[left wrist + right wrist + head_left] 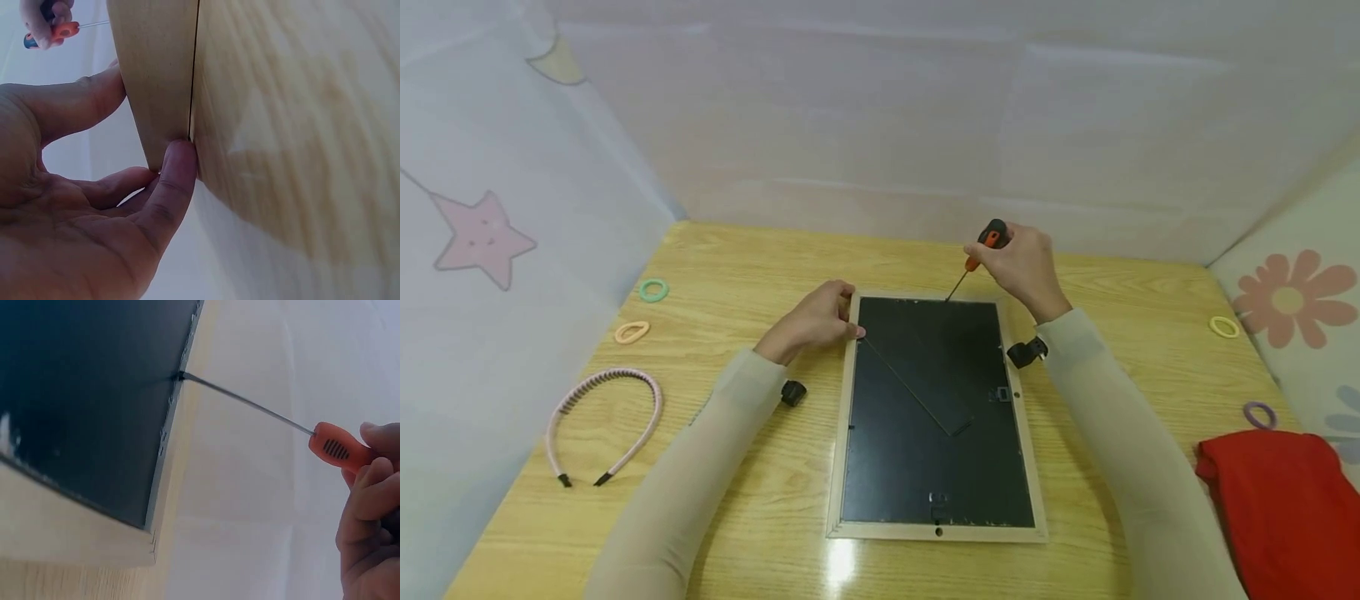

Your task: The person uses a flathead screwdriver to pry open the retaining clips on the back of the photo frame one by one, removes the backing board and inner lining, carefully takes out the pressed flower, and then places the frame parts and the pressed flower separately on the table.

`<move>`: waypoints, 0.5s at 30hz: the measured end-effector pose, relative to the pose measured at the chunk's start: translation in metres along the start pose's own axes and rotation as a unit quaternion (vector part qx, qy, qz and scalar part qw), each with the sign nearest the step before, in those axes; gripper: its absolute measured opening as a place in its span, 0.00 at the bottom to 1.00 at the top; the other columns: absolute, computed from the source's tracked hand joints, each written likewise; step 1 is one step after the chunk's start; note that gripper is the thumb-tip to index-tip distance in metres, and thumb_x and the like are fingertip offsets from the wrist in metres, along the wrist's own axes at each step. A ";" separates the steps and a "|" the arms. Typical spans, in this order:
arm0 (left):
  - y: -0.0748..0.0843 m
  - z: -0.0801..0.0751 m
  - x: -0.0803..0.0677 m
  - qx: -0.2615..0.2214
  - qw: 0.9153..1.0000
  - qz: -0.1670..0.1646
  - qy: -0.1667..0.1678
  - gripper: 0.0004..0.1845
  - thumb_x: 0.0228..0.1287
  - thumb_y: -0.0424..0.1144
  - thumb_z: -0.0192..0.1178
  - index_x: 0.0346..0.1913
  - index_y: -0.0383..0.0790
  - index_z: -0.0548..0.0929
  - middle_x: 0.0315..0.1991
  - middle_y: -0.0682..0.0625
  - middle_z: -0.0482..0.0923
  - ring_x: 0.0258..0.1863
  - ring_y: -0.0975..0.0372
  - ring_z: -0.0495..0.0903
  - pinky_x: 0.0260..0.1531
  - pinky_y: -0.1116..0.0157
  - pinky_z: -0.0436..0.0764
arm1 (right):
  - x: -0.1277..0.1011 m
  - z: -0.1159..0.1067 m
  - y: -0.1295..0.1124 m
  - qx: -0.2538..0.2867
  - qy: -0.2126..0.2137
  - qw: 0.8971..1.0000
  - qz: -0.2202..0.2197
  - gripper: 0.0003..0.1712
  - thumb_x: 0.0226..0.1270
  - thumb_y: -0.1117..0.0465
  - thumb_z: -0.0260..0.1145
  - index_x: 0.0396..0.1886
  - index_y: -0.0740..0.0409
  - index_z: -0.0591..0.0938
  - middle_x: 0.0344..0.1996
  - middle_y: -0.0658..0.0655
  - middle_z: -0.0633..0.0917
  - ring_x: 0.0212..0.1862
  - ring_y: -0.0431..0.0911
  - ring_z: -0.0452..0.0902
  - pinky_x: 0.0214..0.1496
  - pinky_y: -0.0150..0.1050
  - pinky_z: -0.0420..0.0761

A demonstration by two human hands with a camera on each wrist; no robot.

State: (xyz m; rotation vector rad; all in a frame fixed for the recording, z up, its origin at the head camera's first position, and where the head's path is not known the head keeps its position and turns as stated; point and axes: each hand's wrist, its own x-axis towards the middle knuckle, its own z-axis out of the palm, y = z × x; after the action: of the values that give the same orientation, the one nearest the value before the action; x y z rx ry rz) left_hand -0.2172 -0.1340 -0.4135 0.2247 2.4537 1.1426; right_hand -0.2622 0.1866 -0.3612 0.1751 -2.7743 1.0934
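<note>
A picture frame (936,400) lies with its black backing up and its pale wooden border around it. My left hand (820,318) grips its far left corner, thumb over the border and fingertips at the side and lower edge, as the left wrist view shows. In my right hand (1021,262) is a screwdriver (337,449) with an orange and black handle. Its thin shaft slants down, and the tip meets the seam between backing and border on the far side. A dark stand leg (910,387) crosses the backing diagonally.
On the left lie a pink headband (655,400), a green hair tie (653,290) and an orange one (632,332). A yellow hair tie (1224,327), a purple one (1259,415) and a red cloth (1285,500) are at right. A pale curtain (880,125) hangs behind the table.
</note>
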 end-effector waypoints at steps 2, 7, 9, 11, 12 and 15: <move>0.000 0.002 0.000 0.001 1.000 -0.004 0.001 0.46 0.64 0.39 0.70 0.79 0.38 0.55 0.50 0.43 0.76 0.46 0.53 0.76 0.45 0.58 0.75 | 0.000 -0.003 0.003 0.004 -0.011 1.000 0.007 0.23 0.65 0.39 0.69 0.33 0.55 0.83 0.19 0.51 0.79 0.18 0.46 0.66 0.19 0.37 0.66; 0.001 0.004 -0.003 0.019 1.000 -0.011 0.012 0.48 0.65 0.41 0.70 0.80 0.39 0.53 0.67 0.42 0.72 0.55 0.51 0.78 0.58 0.54 0.80 | -0.006 -0.011 0.014 0.040 -0.023 0.999 0.007 0.24 0.69 0.38 0.65 0.36 0.56 0.83 0.17 0.49 0.75 0.18 0.44 0.64 0.17 0.38 0.65; 0.002 0.004 -0.005 0.035 0.999 -0.013 0.016 0.48 0.65 0.43 0.69 0.81 0.39 0.52 0.72 0.42 0.68 0.64 0.48 0.75 0.66 0.49 0.77 | -0.009 -0.015 0.019 0.058 -0.027 0.998 0.003 0.24 0.70 0.38 0.64 0.38 0.55 0.83 0.17 0.49 0.76 0.18 0.44 0.65 0.17 0.38 0.65; 0.003 0.003 -0.008 0.052 0.998 -0.015 0.021 0.47 0.66 0.45 0.68 0.80 0.38 0.53 0.74 0.40 0.67 0.70 0.46 0.71 0.71 0.46 0.72 | -0.013 -0.018 0.021 0.070 -0.030 0.997 -0.003 0.22 0.72 0.40 0.63 0.42 0.55 0.84 0.19 0.48 0.78 0.19 0.44 0.69 0.18 0.38 0.67; 0.003 0.003 -0.010 0.058 0.998 -0.016 0.023 0.47 0.66 0.46 0.68 0.80 0.38 0.53 0.73 0.40 0.67 0.72 0.46 0.69 0.73 0.45 0.70 | -0.015 -0.019 0.023 0.074 -0.031 0.997 -0.006 0.21 0.72 0.42 0.64 0.44 0.55 0.84 0.21 0.48 0.80 0.20 0.44 0.71 0.18 0.37 0.69; 0.002 0.004 -0.015 0.057 0.998 -0.020 0.023 0.46 0.66 0.47 0.68 0.80 0.37 0.55 0.72 0.41 0.69 0.71 0.45 0.69 0.72 0.45 0.71 | -0.022 -0.023 0.027 0.063 -0.037 0.997 -0.016 0.17 0.72 0.46 0.65 0.47 0.54 0.83 0.27 0.51 0.84 0.23 0.43 0.77 0.21 0.36 0.75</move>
State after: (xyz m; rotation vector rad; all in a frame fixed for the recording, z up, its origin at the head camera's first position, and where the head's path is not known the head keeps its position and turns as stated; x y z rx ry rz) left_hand -0.2016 -0.1345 -0.4099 0.1833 2.5550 1.0026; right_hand -0.2428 0.2235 -0.3666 0.2775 -2.7558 1.2803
